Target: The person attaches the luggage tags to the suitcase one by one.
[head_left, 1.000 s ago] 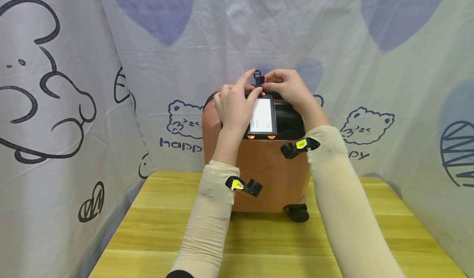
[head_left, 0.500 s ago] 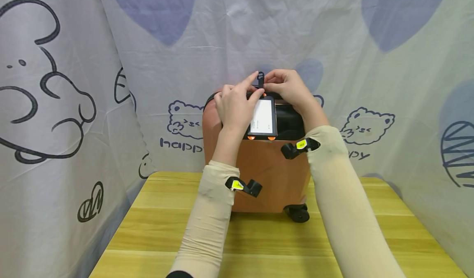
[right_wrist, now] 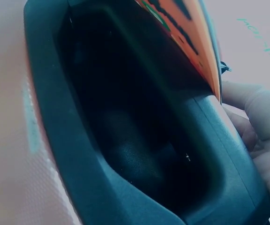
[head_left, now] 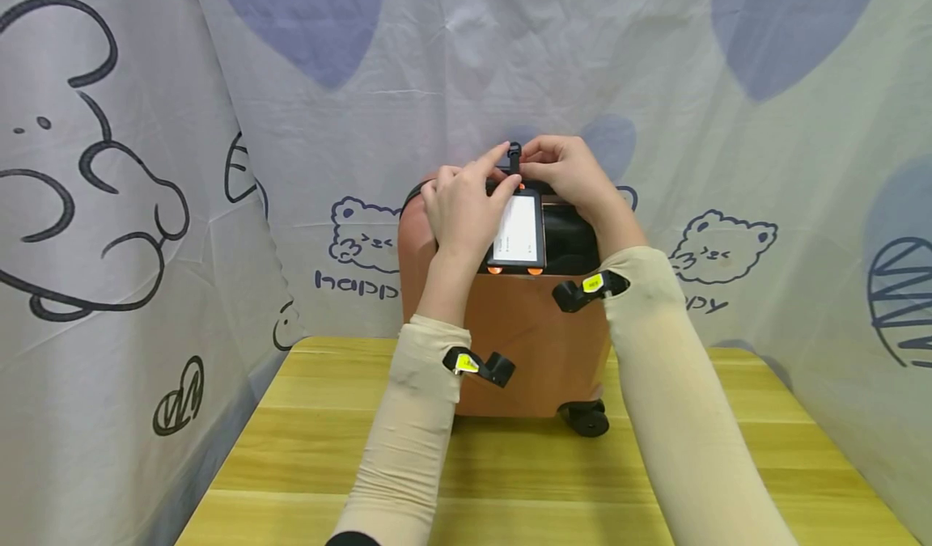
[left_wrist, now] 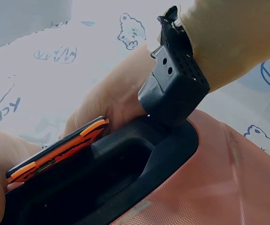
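Note:
An orange suitcase [head_left: 535,344] stands upright, its black handle [left_wrist: 120,140] and handle recess on top. A luggage tag [head_left: 518,230] with a white card, dark frame and orange back lies tilted over the handle; its black strap [head_left: 514,160] with a small buckle end sticks up above it. My left hand [head_left: 462,202] holds the strap, thumb at the tag's upper edge and index fingertip beside the buckle end. My right hand [head_left: 571,170] pinches at the strap from the right, thumb and index close together behind the handle. The strap's part between the fingers is mostly hidden.
The suitcase rests on a wood-grain table [head_left: 328,449], a black wheel [head_left: 585,418] showing at its lower right. A printed cloth [head_left: 466,61] hangs close behind and on the left. Black wrist cameras jut from both sleeves.
The strap's buckle end has shifted slightly right and down and stands nearer the right fingertips. The tag has slid a little to the right. Both hands stay almost in place.

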